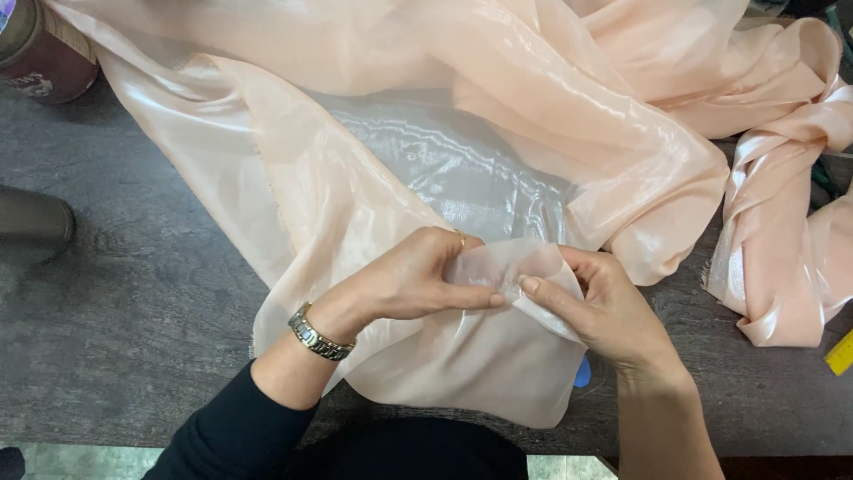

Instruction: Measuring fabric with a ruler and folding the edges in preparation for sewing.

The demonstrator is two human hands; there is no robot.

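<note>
A large sheet of sheer, glossy peach fabric (462,151) spreads over a dark wooden table (133,293). My left hand (409,280), with a metal wristwatch and a ring, pinches a folded corner of the fabric near the table's front. My right hand (604,307) grips the same folded corner from the right, thumb against the left hand's fingertips. The fold between both hands stands slightly raised. A small blue object (582,372) shows through the fabric just below my right wrist.
A bunched, twisted length of the same fabric (782,213) trails down the right side. A round brown container (40,49) stands at the back left, a dark cylinder (31,218) at the left edge, and a yellow ruler tip (840,354) at the right edge.
</note>
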